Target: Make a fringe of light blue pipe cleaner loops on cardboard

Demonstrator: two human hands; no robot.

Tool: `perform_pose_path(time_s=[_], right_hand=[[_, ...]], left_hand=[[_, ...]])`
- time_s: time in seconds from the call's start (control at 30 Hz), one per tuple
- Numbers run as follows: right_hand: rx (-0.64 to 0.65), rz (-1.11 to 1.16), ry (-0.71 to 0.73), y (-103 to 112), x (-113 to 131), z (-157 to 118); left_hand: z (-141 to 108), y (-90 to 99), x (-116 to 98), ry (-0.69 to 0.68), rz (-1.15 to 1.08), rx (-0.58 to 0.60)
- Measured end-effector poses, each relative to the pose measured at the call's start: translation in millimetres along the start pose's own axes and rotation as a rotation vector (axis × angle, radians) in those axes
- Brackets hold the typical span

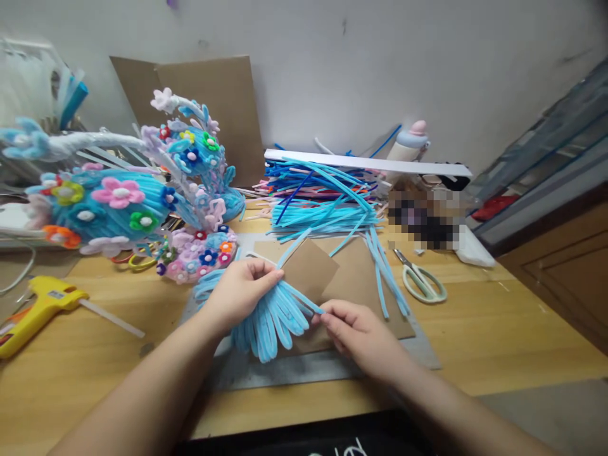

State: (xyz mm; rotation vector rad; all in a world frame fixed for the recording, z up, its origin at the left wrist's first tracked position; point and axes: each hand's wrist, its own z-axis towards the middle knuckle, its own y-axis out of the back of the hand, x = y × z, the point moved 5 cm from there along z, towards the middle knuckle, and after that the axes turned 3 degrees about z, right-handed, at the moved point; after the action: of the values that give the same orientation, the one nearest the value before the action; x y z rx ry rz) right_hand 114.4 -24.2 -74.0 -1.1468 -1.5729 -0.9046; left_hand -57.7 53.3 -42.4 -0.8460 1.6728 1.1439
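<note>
A bundle of light-blue pipe cleaners (270, 323), bent into several loops that fan out, is gripped by my left hand (240, 288), with thumb and fingers pinching it at its gathered top. My right hand (354, 329) pinches the free end of one light-blue pipe cleaner strand (304, 299) that runs from the bundle toward the right. Just behind the fingers is a small cardboard square (311, 272); whether the left hand touches it is hidden. Below the hands lies a larger cardboard sheet (380, 278) on a grey mat (313, 375).
A yellow glue gun (47, 297) lies at the left. Scissors (425, 285) rest to the right of the mat. Piled pipe cleaners (323, 218) sit behind the cardboard, near a bottle (408, 145). Fuzzy flower-covered ornaments (109, 209) stand at back left.
</note>
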Motion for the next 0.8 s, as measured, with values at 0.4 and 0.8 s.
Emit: perform_pose_path(time_s=[0.4, 0.8], right_hand=[[0.019, 0.286, -0.043, -2.0, -4.9, 0.2], [0.006, 0.241, -0.055, 1.3, -8.9, 3.0]], left_hand=[[0.6, 1.3, 3.2, 0.019, -0.128, 0.052], [1.6, -0.4, 8.0, 0.033, -0.179, 0.086]])
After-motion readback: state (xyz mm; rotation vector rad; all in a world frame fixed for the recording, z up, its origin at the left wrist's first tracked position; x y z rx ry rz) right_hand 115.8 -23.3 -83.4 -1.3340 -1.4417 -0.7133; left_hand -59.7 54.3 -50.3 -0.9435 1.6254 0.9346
